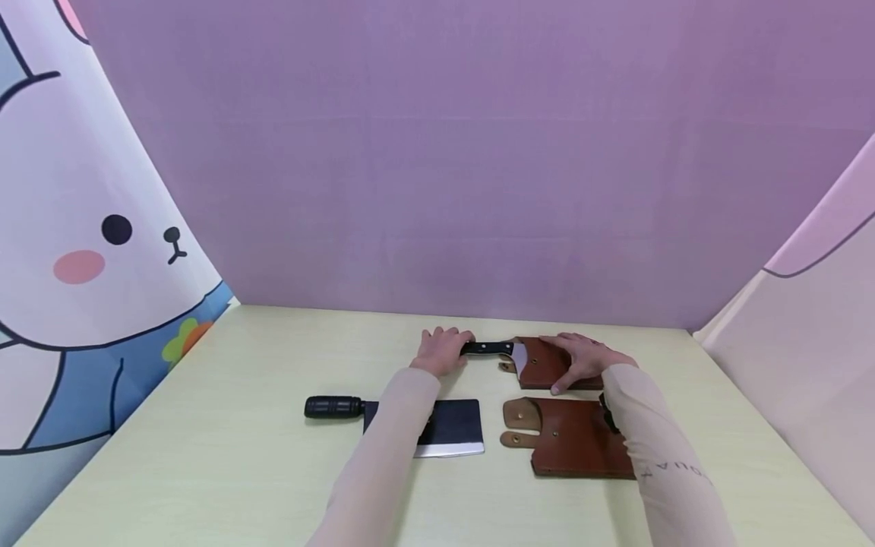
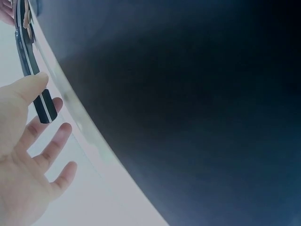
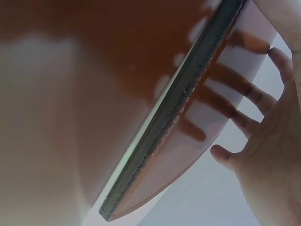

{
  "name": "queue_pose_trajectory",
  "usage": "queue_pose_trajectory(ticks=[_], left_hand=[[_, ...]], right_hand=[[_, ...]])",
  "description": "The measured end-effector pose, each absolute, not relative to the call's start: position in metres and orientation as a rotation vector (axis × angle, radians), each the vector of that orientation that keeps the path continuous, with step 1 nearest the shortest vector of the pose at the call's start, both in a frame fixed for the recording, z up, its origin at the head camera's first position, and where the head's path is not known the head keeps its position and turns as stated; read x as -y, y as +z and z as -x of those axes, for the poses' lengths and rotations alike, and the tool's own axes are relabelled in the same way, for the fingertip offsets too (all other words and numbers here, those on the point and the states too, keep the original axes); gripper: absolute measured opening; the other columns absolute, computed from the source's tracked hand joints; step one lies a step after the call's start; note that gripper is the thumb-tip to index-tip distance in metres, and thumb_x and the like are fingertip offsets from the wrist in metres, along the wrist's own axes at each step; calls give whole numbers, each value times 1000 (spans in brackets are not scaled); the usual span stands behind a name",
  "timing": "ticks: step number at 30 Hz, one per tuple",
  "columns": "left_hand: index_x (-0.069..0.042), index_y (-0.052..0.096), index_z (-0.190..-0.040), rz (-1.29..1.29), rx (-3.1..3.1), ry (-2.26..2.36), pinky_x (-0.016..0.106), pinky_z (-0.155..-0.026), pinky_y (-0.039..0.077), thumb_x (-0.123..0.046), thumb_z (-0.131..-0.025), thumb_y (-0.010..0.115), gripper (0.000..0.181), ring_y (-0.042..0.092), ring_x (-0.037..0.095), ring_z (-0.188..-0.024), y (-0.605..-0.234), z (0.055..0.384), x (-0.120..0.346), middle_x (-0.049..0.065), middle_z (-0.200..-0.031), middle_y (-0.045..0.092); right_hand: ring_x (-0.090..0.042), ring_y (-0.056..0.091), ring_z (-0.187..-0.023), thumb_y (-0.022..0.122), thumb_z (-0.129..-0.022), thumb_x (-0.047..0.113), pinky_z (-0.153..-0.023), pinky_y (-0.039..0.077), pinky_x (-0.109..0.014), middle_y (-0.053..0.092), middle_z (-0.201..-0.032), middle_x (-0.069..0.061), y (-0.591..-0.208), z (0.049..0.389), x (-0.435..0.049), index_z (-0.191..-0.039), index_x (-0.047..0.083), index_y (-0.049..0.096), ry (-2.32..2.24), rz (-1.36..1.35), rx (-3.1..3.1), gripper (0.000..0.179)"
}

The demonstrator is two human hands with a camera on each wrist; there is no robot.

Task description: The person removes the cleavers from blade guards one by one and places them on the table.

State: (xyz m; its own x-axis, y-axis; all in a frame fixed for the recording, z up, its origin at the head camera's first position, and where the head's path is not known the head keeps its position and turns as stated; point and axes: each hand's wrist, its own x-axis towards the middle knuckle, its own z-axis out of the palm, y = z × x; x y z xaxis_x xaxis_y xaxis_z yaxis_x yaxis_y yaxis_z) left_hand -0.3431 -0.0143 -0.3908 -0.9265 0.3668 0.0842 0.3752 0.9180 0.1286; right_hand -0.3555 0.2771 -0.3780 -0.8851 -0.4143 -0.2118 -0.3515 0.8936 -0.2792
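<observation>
A cleaver with a black riveted handle [image 1: 488,348] lies at the back of the table, most of its blade inside a brown leather sheath [image 1: 536,368]. My left hand [image 1: 440,351] pinches the handle's end between thumb [image 2: 35,87] and index finger, the other fingers spread loosely. On top of that sheath rests my right hand [image 1: 581,355], its fingers fairly straight and the thumb apart near the lower edge. A strip of bare blade [image 1: 521,357] shows at the sheath's mouth. The sheath's right end is hidden under the hand.
Nearer me lies a second brown sheath [image 1: 577,437], its tan straps [image 1: 521,414] pointing left. A larger dark cleaver [image 1: 459,422] with a ribbed black handle [image 1: 333,407] lies under my left forearm. Behind the pale table [image 1: 273,365] hangs a purple cloth [image 1: 437,190].
</observation>
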Motion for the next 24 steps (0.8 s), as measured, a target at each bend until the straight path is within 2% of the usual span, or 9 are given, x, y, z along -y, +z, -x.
queue_pose_trajectory(ticks=[10, 24], left_hand=[[-27, 51, -127, 605, 3030, -224, 51, -96, 35, -28, -88, 60, 39, 52, 27, -110, -392, 345, 13, 1, -122, 57], [-26, 53, -124, 636, 3016, -218, 50, -94, 36, -26, -87, 62, 38, 54, 27, -106, -389, 343, 14, 2, -119, 59]], right_hand=[[-50, 21, -130, 79, -59, 53, -94, 26, -67, 22, -145, -27, -380, 355, -279, -144, 21, 28, -295, 566, -2828, 104], [-50, 30, -124, 76, -59, 59, -91, 27, -69, 31, -140, -28, -379, 349, -280, -142, 18, 32, -236, 651, -2899, 102]])
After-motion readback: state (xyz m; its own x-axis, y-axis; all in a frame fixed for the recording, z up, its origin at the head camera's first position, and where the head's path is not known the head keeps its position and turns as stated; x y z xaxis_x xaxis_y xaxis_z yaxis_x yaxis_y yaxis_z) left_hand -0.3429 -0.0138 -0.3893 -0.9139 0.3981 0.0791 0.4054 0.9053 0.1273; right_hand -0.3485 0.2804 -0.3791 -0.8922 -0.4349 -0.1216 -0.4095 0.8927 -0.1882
